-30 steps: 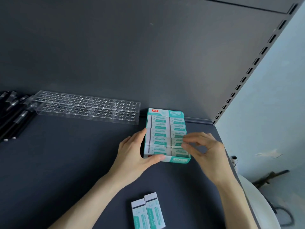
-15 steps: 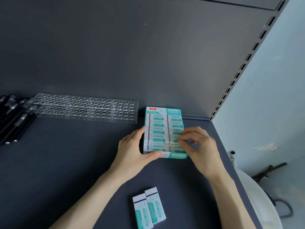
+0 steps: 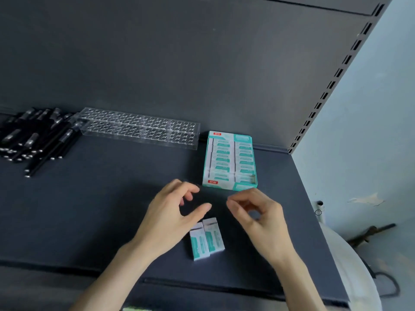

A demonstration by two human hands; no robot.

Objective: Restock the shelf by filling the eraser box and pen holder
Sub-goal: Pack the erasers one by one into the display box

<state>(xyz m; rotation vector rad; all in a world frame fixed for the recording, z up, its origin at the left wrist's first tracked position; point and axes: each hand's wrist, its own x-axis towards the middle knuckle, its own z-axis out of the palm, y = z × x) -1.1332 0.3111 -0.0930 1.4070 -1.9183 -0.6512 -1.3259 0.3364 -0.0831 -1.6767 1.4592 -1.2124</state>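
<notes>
Now both hands hover empty, the left hand point(image 3: 173, 212) and right hand point(image 3: 260, 217) loosely curled, fingers apart, above two loose erasers point(image 3: 206, 239) on the shelf point(image 3: 89, 209). Likely next: pinch one for the eraser box point(image 3: 230, 161) beyond, nearly full; farther left, the pen holder point(image 3: 139, 129) stands empty beside the pens point(image 3: 33, 138).

Left hand point(image 3: 170, 212) and right hand point(image 3: 260, 218) hovering side by side, fingers loosely curled, both empty
</notes>
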